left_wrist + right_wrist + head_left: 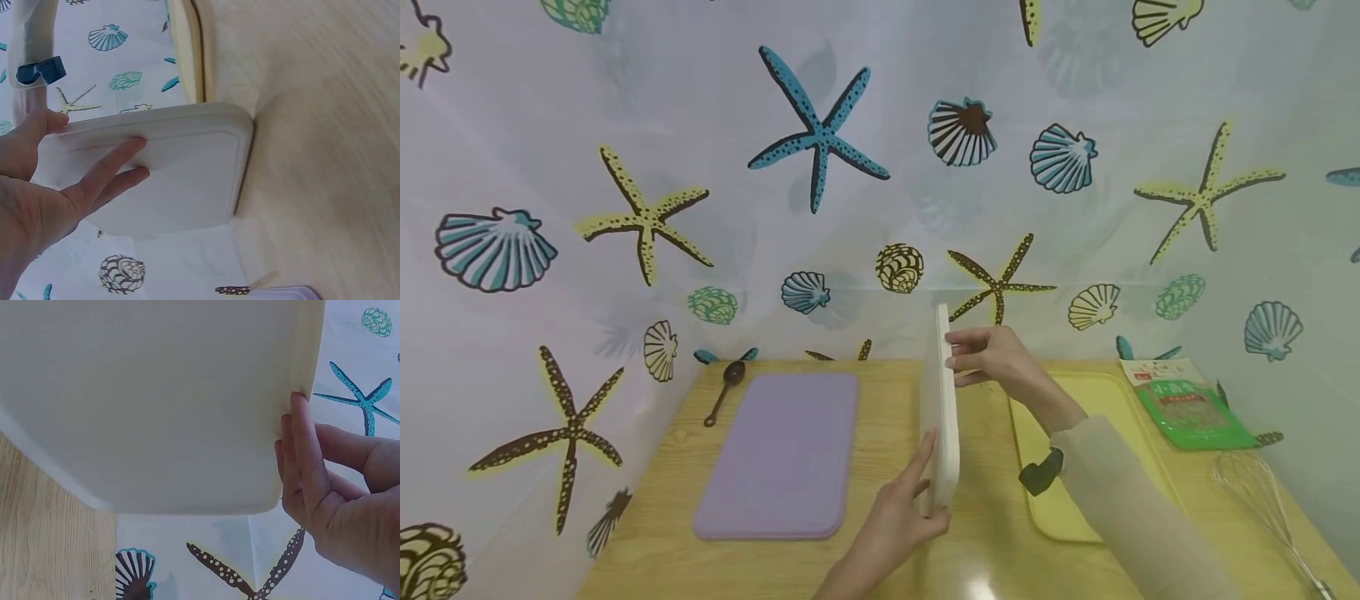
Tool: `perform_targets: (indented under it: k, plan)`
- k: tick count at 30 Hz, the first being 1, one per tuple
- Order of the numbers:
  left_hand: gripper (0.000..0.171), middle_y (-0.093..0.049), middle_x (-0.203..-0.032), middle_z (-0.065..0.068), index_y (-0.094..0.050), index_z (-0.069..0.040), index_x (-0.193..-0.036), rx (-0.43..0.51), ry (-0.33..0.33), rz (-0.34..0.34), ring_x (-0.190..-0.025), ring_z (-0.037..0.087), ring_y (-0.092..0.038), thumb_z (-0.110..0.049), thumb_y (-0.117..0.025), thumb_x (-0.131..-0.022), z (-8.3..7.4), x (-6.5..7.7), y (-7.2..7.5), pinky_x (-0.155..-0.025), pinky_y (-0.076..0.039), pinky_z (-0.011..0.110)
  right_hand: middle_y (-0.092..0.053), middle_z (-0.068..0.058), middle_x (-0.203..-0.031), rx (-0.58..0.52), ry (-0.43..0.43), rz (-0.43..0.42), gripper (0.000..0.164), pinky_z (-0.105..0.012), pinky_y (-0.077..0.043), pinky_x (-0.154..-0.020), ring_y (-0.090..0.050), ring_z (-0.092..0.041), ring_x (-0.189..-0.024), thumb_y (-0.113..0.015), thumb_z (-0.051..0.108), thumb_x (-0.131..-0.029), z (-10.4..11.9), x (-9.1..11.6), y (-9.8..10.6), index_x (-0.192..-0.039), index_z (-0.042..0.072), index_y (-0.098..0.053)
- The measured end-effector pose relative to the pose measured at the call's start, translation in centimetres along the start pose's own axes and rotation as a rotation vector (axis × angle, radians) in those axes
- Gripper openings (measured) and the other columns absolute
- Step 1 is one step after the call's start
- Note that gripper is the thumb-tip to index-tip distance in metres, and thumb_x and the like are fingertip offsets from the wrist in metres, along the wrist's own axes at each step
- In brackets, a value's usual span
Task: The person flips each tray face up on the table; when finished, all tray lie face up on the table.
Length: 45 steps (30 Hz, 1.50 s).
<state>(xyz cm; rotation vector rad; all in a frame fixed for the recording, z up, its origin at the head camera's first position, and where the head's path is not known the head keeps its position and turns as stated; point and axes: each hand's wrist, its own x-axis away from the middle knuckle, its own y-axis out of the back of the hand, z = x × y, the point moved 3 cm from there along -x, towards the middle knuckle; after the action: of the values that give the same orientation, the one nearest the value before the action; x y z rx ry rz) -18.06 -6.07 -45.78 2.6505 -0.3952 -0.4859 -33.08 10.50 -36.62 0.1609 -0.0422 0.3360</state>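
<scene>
A white tray (947,400) stands upright on its edge over the middle of the table, nearly edge-on in the head view. My left hand (891,517) pinches its near end, fingers on the left face and thumb at the edge. Two fingers (112,172) lie spread along the flat face in the left wrist view. At the far upper part, my right hand (1000,358) holds the rim, with fingertips (299,403) against the inner side. The tray's lower edge appears to touch the wood in the left wrist view.
A purple tray or board (778,458) lies left, with a dark spoon (726,392) beyond it. To the right are a yellow tray (1075,517), a green food packet (1195,412) and a whisk (1262,500). A shell-patterned curtain (850,242) hangs behind the wooden table (880,442).
</scene>
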Motion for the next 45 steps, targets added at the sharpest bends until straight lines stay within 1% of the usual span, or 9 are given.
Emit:
perform_targets:
  k: [7,13,17,22,27,34,38,42,45]
  plan:
    - [0.103,-0.024,-0.154,0.021,-0.011,-0.032,-0.155,0.029,-0.027,0.011,-0.116,0.047,-0.053,0.009,-0.066,-0.079,-2.5,-0.6,0.9,-0.074,-0.057,0.024,-0.057,-0.018,-0.108,-0.032,-0.015,0.001,0.046,-0.038,-0.059,-0.075,-0.066,-0.02,-0.084,-0.069,-0.003,-0.085,0.3,0.0,-0.9,-0.129,-0.003,-0.057]
    - [0.096,-0.028,-0.155,0.008,-0.02,-0.035,-0.154,0.009,-0.042,0.008,-0.129,0.035,-0.046,0.006,-0.068,-0.082,-3.8,-0.5,1.9,-0.09,-0.053,0.027,-0.057,-0.017,-0.105,-0.053,-0.015,0.022,0.047,-0.039,-0.059,-0.075,-0.065,-0.019,-0.081,-0.068,-0.005,-0.085,0.5,-0.1,-1.8,-0.13,-0.006,-0.055]
    - [0.085,-0.032,-0.153,0.016,-0.031,-0.024,-0.152,0.015,-0.047,-0.013,-0.131,0.038,-0.043,0.006,-0.069,-0.082,-4.1,-0.3,2.5,-0.084,-0.054,0.023,-0.057,-0.017,-0.103,-0.076,-0.013,0.034,0.047,-0.039,-0.059,-0.075,-0.066,-0.018,-0.08,-0.066,-0.007,-0.085,0.5,-0.2,-2.4,-0.131,-0.007,-0.054]
    - [0.076,-0.034,-0.146,0.03,-0.037,-0.01,-0.148,0.011,-0.03,-0.026,-0.12,0.045,-0.05,0.008,-0.068,-0.081,-4.4,0.0,3.0,-0.07,-0.056,0.018,-0.055,-0.018,-0.104,-0.084,-0.012,0.058,0.045,-0.038,-0.06,-0.074,-0.066,-0.018,-0.08,-0.065,-0.008,-0.086,0.5,-0.5,-3.3,-0.13,-0.007,-0.055]
    - [0.075,-0.036,-0.145,0.031,-0.037,-0.006,-0.148,-0.039,-0.009,-0.031,-0.116,0.045,-0.053,0.006,-0.07,-0.081,-4.7,0.2,3.4,-0.071,-0.056,0.018,-0.056,-0.019,-0.107,-0.074,-0.019,0.067,0.046,-0.037,-0.06,-0.074,-0.066,-0.018,-0.081,-0.065,-0.007,-0.087,0.5,-0.5,-3.8,-0.131,-0.007,-0.054]
    - [0.072,-0.036,-0.144,0.032,-0.039,-0.004,-0.146,-0.019,-0.002,-0.046,-0.117,0.045,-0.053,0.006,-0.07,-0.082,-4.8,0.3,3.6,-0.072,-0.056,0.019,-0.057,-0.021,-0.11,-0.078,-0.012,0.052,0.043,-0.036,-0.06,-0.075,-0.067,-0.02,-0.082,-0.066,-0.005,-0.086,0.4,-0.6,-4.1,-0.128,-0.007,-0.056]
    - [0.073,-0.034,-0.144,0.034,-0.039,-0.003,-0.146,-0.008,-0.004,-0.061,-0.115,0.047,-0.054,0.008,-0.068,-0.081,-4.8,0.3,3.6,-0.071,-0.057,0.02,-0.058,-0.024,-0.115,-0.085,0.01,0.068,0.043,-0.038,-0.059,-0.075,-0.067,-0.029,-0.09,-0.059,-0.001,-0.092,0.0,-0.6,-4.1,-0.133,-0.008,-0.05]
    - [0.074,-0.035,-0.146,0.031,-0.038,-0.005,-0.147,0.004,0.0,-0.072,-0.117,0.049,-0.051,0.01,-0.067,-0.081,-4.6,0.4,3.7,-0.071,-0.057,0.021,-0.057,-0.029,-0.122,-0.025,0.01,0.029,0.043,-0.039,-0.059,-0.079,-0.064,-0.039,-0.103,-0.051,0.008,-0.099,-1.8,-0.3,-3.5,-0.138,-0.008,-0.044]
    - [0.074,-0.034,-0.147,0.028,-0.039,-0.007,-0.147,0.011,0.023,-0.091,-0.119,0.049,-0.049,0.009,-0.067,-0.081,-4.4,0.4,3.8,-0.07,-0.056,0.019,-0.057,-0.029,-0.124,0.153,-0.028,-0.042,0.046,-0.039,-0.058,-0.08,-0.064,-0.036,-0.101,-0.052,0.017,-0.1,-5.2,0.0,-3.0,-0.137,-0.009,-0.044]
